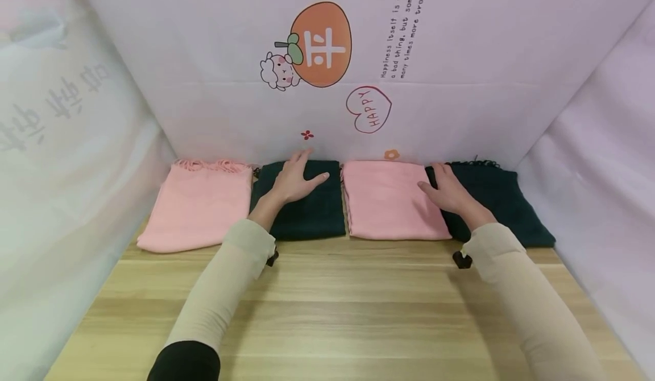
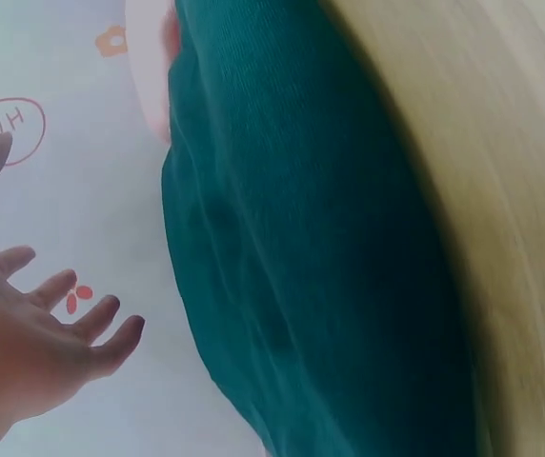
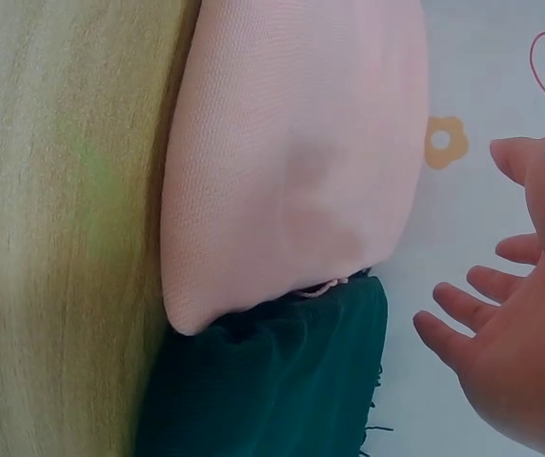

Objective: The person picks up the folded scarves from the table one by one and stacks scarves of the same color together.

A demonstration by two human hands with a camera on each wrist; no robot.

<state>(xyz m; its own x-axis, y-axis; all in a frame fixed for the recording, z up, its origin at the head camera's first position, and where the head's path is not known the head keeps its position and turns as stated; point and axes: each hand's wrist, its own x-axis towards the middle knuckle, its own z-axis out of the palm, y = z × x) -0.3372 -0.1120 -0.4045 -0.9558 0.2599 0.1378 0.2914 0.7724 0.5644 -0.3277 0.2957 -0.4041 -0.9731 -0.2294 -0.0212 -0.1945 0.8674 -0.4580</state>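
Four folded scarves would be too exact a label, so I see several folded fringed cloths in a row along the back of the table. My left hand (image 1: 297, 181) hovers over a dark green folded cloth (image 1: 312, 216), thumb and fingers spread. In the left wrist view a gap shows between the left hand (image 2: 39, 333) and the green cloth (image 2: 282, 238). My right hand (image 1: 447, 190) is above the border between a pink folded cloth (image 1: 391, 205) and another dark green cloth (image 1: 504, 199). Its fingers are spread too, and the right hand (image 3: 520, 314) holds nothing.
Another pink cloth (image 1: 204, 205) with fringe lies at the far left. Printed white sheeting (image 1: 215, 57) stands behind the row and along both sides. The wooden tabletop (image 1: 358, 301) extends in front of the cloths.
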